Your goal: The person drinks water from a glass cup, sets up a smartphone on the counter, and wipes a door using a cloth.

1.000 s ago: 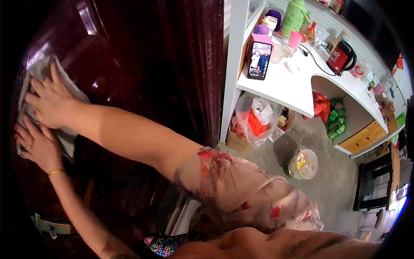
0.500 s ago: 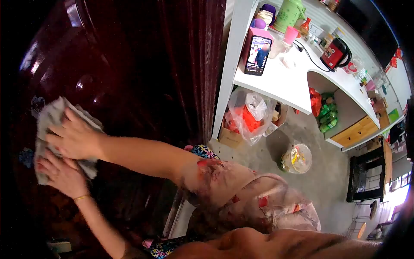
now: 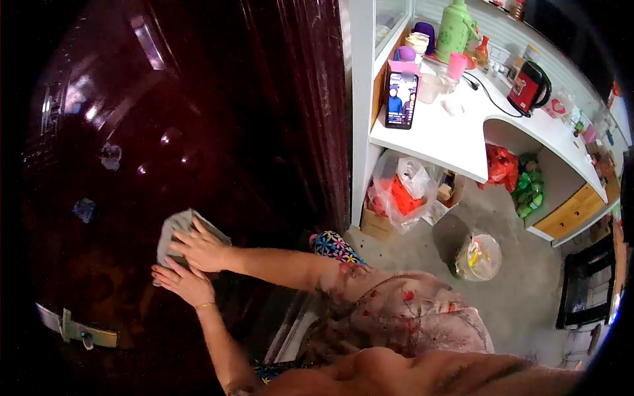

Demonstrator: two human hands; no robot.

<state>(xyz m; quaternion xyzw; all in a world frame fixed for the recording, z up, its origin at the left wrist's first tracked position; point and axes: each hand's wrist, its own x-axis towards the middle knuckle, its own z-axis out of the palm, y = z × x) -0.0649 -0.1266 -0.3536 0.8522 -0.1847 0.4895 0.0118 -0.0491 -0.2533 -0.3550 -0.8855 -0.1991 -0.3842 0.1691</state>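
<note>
Flat against a glossy dark red door (image 3: 218, 152), a grey cloth (image 3: 173, 232) is pressed by two bare hands, between the door's ridged edge and its metal handle (image 3: 89, 335). The cloth is covered in part by the right hand (image 3: 201, 249), whose fingers are spread wide and laid flat. Its lower edge is covered by the left hand (image 3: 187, 284), also opened out, with the fingers extended; a thin bracelet (image 3: 206, 305) is worn on that wrist. The hands are placed close together, and nothing is seen gripped between fingers and thumb. Farther up the door, two small bluish patches (image 3: 110, 157) are seen. Beyond the door edge, a black smartphone (image 3: 401, 100) with a lit screen is propped upright on a white desk (image 3: 429, 142). Behind it are set a green thermos flask (image 3: 454, 33) and a pink plastic cup (image 3: 457, 66); farther along, a red and black electric kettle (image 3: 528, 89) is placed. Under the desk, a clear plastic bag (image 3: 404, 191) with red and white contents is seen, and on the grey floor a translucent bin (image 3: 479, 257) is stood.
</note>
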